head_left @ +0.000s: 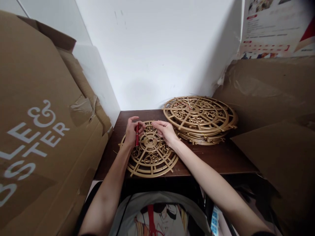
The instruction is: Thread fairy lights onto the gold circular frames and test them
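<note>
Both my hands are over a round gold openwork panel (pixel 152 170) with spokes and scrollwork, lying on the dark brown table. My left hand (pixel 133 129) is closed around a slim red pen-shaped tool (pixel 137 139), held upright above the panel's left side; its exact kind is unclear. Over the far right part of the panel, my right hand (pixel 166 131) has its thumb and fingers pinched together. Whatever lies between those fingertips is too small to make out.
Behind on the right, a stack of similar gold round panels (pixel 200 131) stands on the table (pixel 197 164). A large cardboard box (pixel 81 160) rises at the left. More cardboard (pixel 273 88) flanks the right side, and a white wall (pixel 162 49) closes off the back.
</note>
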